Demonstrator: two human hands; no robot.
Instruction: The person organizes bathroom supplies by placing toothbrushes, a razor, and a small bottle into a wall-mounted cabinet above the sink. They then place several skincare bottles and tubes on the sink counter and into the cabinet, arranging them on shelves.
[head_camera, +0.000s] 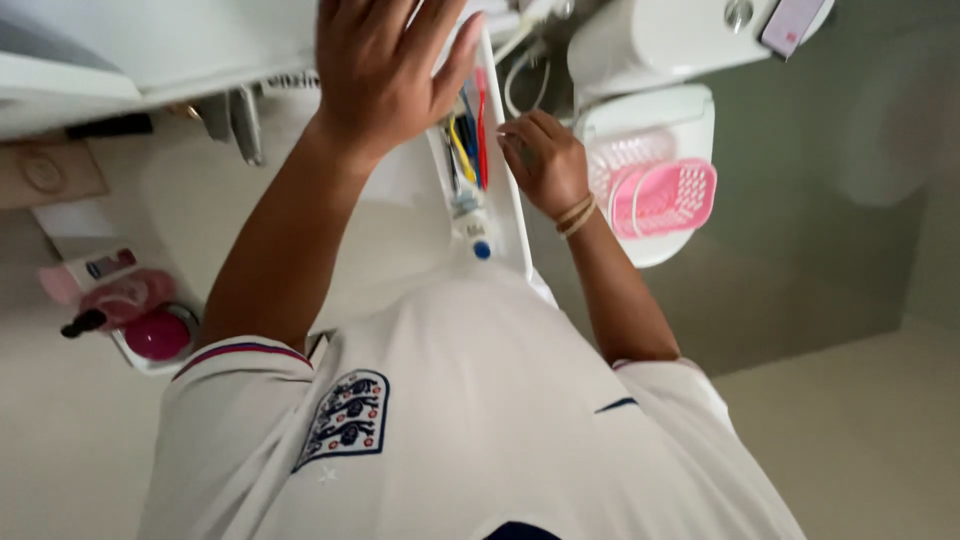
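Observation:
A narrow white tray (512, 215) lies along the right side of a white basin (230, 200). It holds red, yellow and blue toothbrushes (472, 130) and a tube with a blue cap (476, 228). My left hand (375, 65) is spread flat, fingers apart, over the tray's far end and covers part of it. My right hand (545, 160), with bands on its wrist, has its fingers curled at the tray's right rim beside the toothbrushes. My white shirt fills the lower part of the view.
A white toilet (650, 45) stands to the right, with pink perforated baskets (665, 195) on its lid. At the left are a pink bottle with a black pump (115, 300) and a round pink item (155, 335). The floor is pale.

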